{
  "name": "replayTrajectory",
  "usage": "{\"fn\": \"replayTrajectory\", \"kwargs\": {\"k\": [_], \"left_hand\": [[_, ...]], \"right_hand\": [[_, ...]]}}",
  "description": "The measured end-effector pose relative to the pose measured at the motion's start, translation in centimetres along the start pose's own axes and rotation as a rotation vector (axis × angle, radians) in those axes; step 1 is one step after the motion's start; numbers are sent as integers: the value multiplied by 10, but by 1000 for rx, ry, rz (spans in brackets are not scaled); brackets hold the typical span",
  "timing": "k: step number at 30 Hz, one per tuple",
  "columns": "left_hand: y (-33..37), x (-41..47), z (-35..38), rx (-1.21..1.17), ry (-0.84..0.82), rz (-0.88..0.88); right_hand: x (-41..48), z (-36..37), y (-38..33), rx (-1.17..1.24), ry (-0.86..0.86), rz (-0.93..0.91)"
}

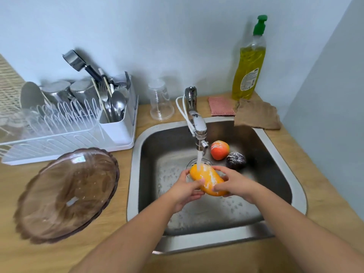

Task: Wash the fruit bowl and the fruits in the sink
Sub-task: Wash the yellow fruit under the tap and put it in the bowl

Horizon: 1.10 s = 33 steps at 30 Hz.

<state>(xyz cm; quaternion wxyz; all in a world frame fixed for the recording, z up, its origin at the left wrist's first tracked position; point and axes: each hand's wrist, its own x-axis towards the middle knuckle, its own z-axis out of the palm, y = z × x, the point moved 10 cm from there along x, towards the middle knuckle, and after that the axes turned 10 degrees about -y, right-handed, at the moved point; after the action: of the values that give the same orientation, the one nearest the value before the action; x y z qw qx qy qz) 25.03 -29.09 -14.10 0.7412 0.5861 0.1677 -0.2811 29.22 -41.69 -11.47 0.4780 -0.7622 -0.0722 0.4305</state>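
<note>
Mango [206, 180] is clamped in the grip of left hand [185, 191] and right hand [234, 184] under the water stream [199, 158]; it should be rotated until apparent suds are rinsed.

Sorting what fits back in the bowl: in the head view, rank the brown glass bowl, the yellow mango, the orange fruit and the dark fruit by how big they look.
1. brown glass bowl, by far largest, though nearest the camera.
2. yellow mango.
3. orange fruit and dark fruit: look alike, unranked.

Soap bottle [249, 64] label: print too small, unreadable.
</note>
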Motion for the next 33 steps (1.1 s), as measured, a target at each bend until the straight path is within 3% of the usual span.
{"fn": "replayTrajectory", "kwargs": {"k": [11,20,26,28,30,31,33], "left_hand": [[18,-16,-48,-59,87,43],[19,-5,-26,-55,59,37],[24,0,-19,-64,157,15],[37,-5,-24,154,270,150],[52,-11,-19,388,317,323],[53,-12,-16,425,303,356],[44,-9,-15,278,245,255]], "right_hand": [[12,25,-38,26,13,-167],[16,-14,-49,120,398,-197],[2,-7,-69,-417,546,-343],[14,-14,-55,-231,493,-209],[23,-21,-31,135,458,-59],[23,-22,-29,183,461,-45],[13,-24,-45,-10,536,-177]]}}
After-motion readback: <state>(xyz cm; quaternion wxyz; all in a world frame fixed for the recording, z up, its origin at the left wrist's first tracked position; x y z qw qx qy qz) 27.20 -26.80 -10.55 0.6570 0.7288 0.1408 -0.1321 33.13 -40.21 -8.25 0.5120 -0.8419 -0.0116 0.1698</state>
